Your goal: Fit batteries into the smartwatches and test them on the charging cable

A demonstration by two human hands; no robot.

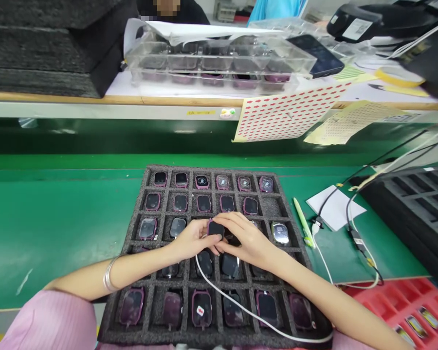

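Note:
Above the middle of a black foam tray (122, 272), both my hands meet around one smartwatch body (216, 229) with a dark screen and a purple edge. My left hand (193, 239) pinches it from the left, thumb across its lower front. On its other side, the fingers of my right hand (243, 238) close over its top and right edge. A white cable (237, 302) runs from beneath my hands across the tray; its upper end is hidden. Several more watch bodies (203, 308) sit in the tray's compartments, one bearing a red arrow sticker (200, 311).
Right of the tray lie a green pen (302, 218), white paper (336, 208) and tangled cables (355, 238). A red tray (394, 304) and black foam trays (416, 209) stand farther right. A shelf above holds clear plastic trays (219, 63) and a phone (316, 54). A person (182, 12) sits opposite.

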